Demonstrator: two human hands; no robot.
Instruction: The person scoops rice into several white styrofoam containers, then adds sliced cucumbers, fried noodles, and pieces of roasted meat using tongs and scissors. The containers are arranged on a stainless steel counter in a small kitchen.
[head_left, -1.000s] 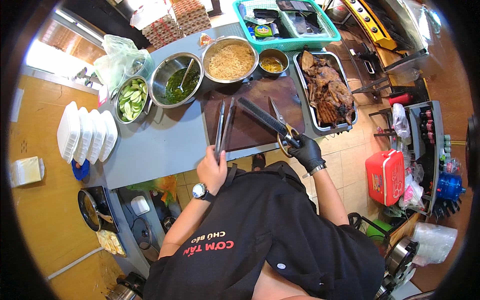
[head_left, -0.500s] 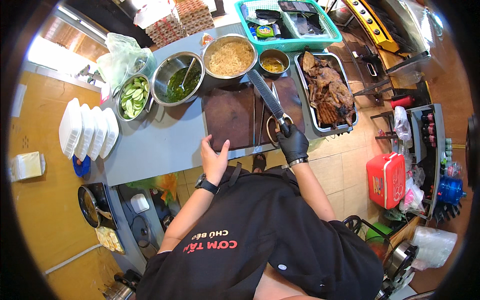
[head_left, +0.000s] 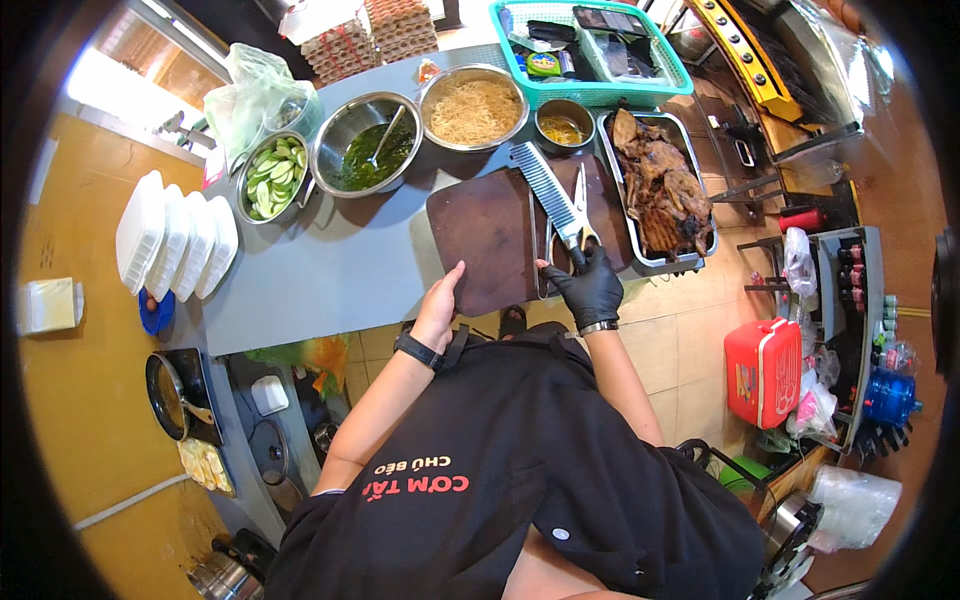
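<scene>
A dark brown cutting board (head_left: pixel 477 228) lies at the table's near edge, turned slightly. My bare left hand (head_left: pixel 438 308) grips its near left corner, thumb on top. On my right hand (head_left: pixel 590 292) is a black glove; it is closed round the handle of a knife (head_left: pixel 550 195) with a long ridged blade pointing away from me. Partly under the knife lie scissors (head_left: pixel 580 188), their handles mostly covered by my hand and the knife. Slim metal tongs (head_left: pixel 535 240) rest on the board by my right thumb. Fingers beneath the board's edge are hidden.
Behind the board stand bowls of sliced cucumber (head_left: pixel 274 180), green sauce (head_left: pixel 375 155) and shredded food (head_left: pixel 473 108), plus a small pot (head_left: pixel 563 125). A tray of grilled meat (head_left: pixel 660 190) is at right, a turquoise basket (head_left: pixel 600 92) behind, white foam boxes (head_left: pixel 175 235) at left.
The cutting board has shifted right and turned a little, with the knife, scissors and tongs on it. My left hand has moved right with its corner; the right hand has shifted slightly right.
</scene>
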